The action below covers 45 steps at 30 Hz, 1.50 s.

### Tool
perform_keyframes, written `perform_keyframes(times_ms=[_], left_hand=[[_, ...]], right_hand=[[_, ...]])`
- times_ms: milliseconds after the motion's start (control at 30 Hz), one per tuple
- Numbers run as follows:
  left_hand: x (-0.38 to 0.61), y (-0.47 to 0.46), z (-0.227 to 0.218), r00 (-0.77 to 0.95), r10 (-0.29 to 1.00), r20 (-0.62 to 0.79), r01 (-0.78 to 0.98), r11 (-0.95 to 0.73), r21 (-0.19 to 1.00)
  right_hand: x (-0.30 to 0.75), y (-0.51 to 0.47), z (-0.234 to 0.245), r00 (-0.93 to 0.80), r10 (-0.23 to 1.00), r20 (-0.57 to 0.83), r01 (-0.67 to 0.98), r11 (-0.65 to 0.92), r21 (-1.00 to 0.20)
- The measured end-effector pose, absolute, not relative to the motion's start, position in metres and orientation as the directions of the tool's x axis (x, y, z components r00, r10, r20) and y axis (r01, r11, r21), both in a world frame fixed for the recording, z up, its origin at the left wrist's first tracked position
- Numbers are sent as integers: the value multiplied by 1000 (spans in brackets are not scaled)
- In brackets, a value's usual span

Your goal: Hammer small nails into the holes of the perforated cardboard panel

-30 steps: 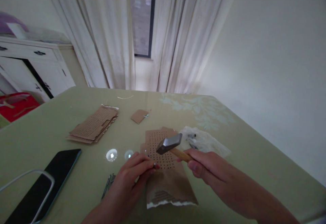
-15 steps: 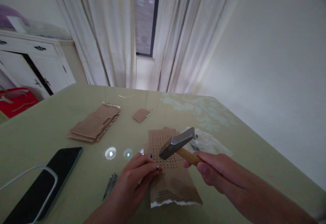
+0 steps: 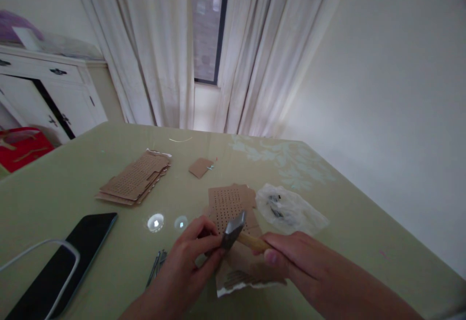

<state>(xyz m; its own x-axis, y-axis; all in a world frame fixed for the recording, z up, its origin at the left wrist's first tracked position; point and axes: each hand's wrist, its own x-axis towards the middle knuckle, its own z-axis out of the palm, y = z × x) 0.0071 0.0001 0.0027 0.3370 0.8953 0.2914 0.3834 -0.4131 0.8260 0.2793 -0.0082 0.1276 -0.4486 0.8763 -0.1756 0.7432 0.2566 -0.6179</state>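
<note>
My right hand (image 3: 287, 254) is wrapped round the wooden handle of a hammer (image 3: 236, 227). Its steel head is down at the fingertips of my left hand (image 3: 194, 249), which are pinched together over the left edge of a brown cardboard piece (image 3: 233, 201). A nail's head showed between those fingertips a moment ago; now the hammer head covers that spot. Rows of small holes dot the cardboard, and its near edge is torn. Several loose nails (image 3: 156, 265) lie on the table just left of my left wrist.
A clear plastic bag (image 3: 291, 208) with dark nails inside lies right of the cardboard. Stacked punched cardboard (image 3: 134, 176) and a small cardboard piece (image 3: 201, 167) sit farther back. At left is a black tablet (image 3: 69, 257) with a white cable (image 3: 78, 257) across it.
My right hand has brought the hammer down and slightly left, so its head now meets my left fingertips. The plastic bag is less covered. My left hand has barely moved.
</note>
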Motion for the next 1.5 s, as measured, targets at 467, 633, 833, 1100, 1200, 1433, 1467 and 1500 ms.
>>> perform_keyframes(times_ms=[467, 633, 833, 1100, 1200, 1433, 1467, 1500], left_hand=[[3, -4, 10, 327, 916, 233, 425, -363, 829], [1, -4, 12, 321, 916, 241, 438, -369, 820], [1, -3, 7, 302, 913, 275, 435, -389, 812], [-37, 18, 14, 138, 924, 356, 436, -379, 816], [-63, 29, 17, 155, 960, 232, 556, -279, 783], [-85, 23, -3, 250, 949, -191, 817, -100, 568], [-86, 21, -6, 250, 945, -211, 829, -97, 550], [-86, 20, -10, 262, 941, -216, 832, -107, 544]], right_hand=[[272, -7, 120, -421, 840, -343, 819, 189, -542], [271, -6, 123, -396, 866, -305, 796, 158, -584], [272, -8, 115, -419, 850, -320, 789, 167, -591], [283, 36, 78, -331, 942, -47, -194, -117, -974], [281, 62, 55, -325, 946, 9, -392, -126, -911], [290, 77, 14, -347, 938, 18, -542, -185, -820], [292, 76, 13, -344, 939, 13, -549, -190, -814], [293, 75, 12, -338, 941, 7, -555, -193, -809]])
